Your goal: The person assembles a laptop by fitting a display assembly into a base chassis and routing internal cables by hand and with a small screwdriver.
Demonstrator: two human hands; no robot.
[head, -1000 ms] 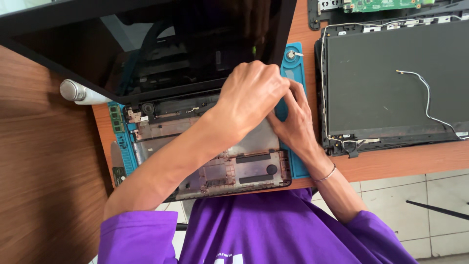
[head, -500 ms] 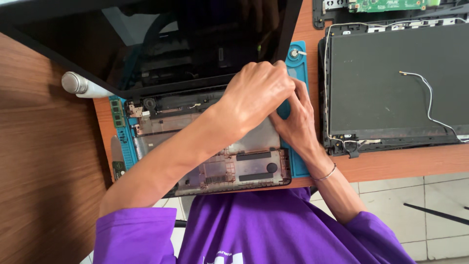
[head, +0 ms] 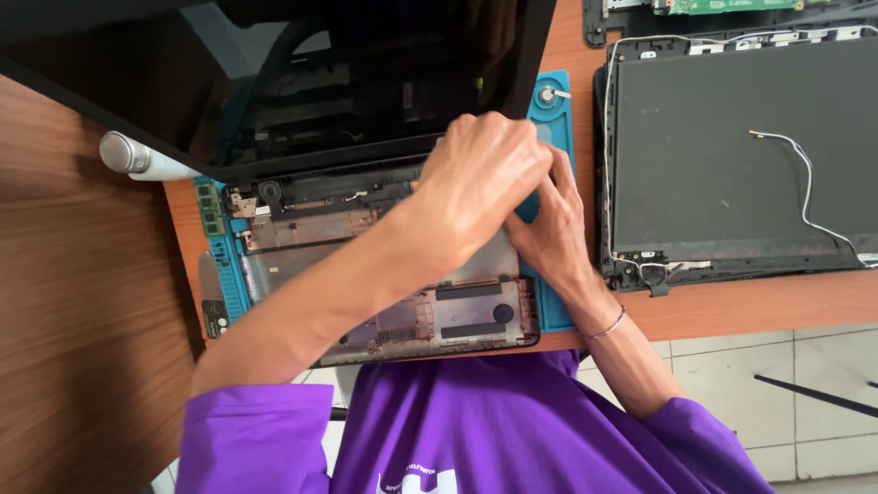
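So, here's the bench from the head view, looking straight down:

Left hand: left hand (head: 485,187) is stretched across the gutted laptop base (head: 384,274), palm down, fingers bent and pressing at the right rear corner near the hinge. Can't tell if it's pinching anything, the knuckles hide the fingertips.

Right hand: right hand (head: 553,233) sits tucked half under the left one, fingers curled onto the same corner of the base, right where it meets the mat. What it grips, if anything, is covered up, so can't tell. Thin bracelet (head: 605,325) on that wrist.

Laptop base: lies on the blue repair mat (head: 556,302), bottom shell exposed, brownish plastic and vents showing, front edge right up against the person's purple shirt (head: 476,430).

Screen: the dark screen lid (head: 274,73) is still attached at the back and tilted up, glossy, reflecting the innards.

Mat: teal, sticks out on both sides of the base; a small round part (head: 547,93) sits in its top right corner, and a green memory stick (head: 211,209) lies along its left strip.

Left of the mat: a silver-white cylinder (head: 137,157) lying on the wooden table (head: 82,302), poking out from under the lid.

Right side: a second laptop lid panel (head: 732,155), dark grey, lying flat, well apart from the hands, with a loose white antenna cable (head: 805,183) snaking over it.

Top right: a green circuit board (head: 722,5), barely in frame.
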